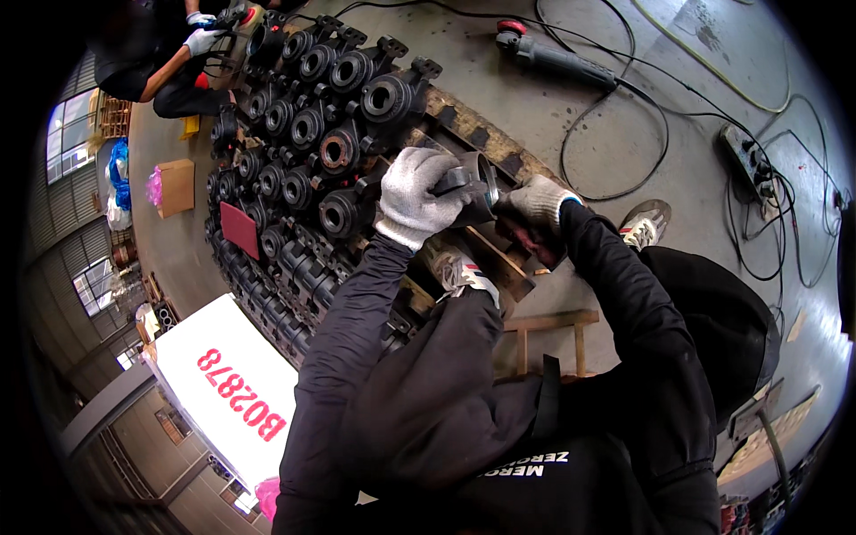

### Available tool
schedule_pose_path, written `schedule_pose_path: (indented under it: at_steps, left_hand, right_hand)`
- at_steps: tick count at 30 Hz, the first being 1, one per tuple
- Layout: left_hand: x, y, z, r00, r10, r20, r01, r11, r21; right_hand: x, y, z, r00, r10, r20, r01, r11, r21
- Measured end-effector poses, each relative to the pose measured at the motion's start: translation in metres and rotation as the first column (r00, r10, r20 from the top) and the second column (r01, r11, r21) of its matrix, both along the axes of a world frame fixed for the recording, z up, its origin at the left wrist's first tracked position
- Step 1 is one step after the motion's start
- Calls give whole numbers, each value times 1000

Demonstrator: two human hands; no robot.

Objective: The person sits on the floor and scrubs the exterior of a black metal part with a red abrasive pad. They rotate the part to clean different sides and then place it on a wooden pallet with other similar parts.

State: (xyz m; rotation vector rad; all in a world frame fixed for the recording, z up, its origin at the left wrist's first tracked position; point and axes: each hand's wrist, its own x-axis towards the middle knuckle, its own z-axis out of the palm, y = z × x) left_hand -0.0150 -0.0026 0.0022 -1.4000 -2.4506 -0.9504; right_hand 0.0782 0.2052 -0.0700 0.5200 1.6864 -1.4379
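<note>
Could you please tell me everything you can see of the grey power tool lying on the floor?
The power tool has a long, dark grey body with a red head at its left end. A dark cord leaves the opposite end. The casing's material is hard to tell. It lies lengthwise on the grey floor, near the top of the picture, and no hand touches it. Whether it is switched on cannot be seen.

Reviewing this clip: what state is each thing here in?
Metal part: held, hollow end showing
Left grip: gloved, closed on the part
Right grip: gloved, beside the part; contact unclear
Castings: set in close rows
Red sheet: lying on the castings
Grinder: lying on the floor, unheld
Power strip: on the floor, plugs inserted
Second power tool: held by a co-worker
</note>
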Motion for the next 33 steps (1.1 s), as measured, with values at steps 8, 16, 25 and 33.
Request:
schedule_pose_path:
  at_steps: [8,16,25,33]
  left_hand:
    - [2,2,1,1000,-26,7,26,1000,-16]
    - [-1,8,7,999,1,35,0,1000,-20]
    - [-13,10,5,997,51,54,-51,999,-14]
    - [-24,15,3,992,84,90,-83,996,-20]
  right_hand:
    - [0,-14,-28,939,-33,-342,144,941,306]
    - [-15,-26,-40,570,195,-798,409,775,481]
    - [-8,27,-41,668,-17,-744,556,676,484]
    - [16,49,-27,894,202,-400,126,742,658]
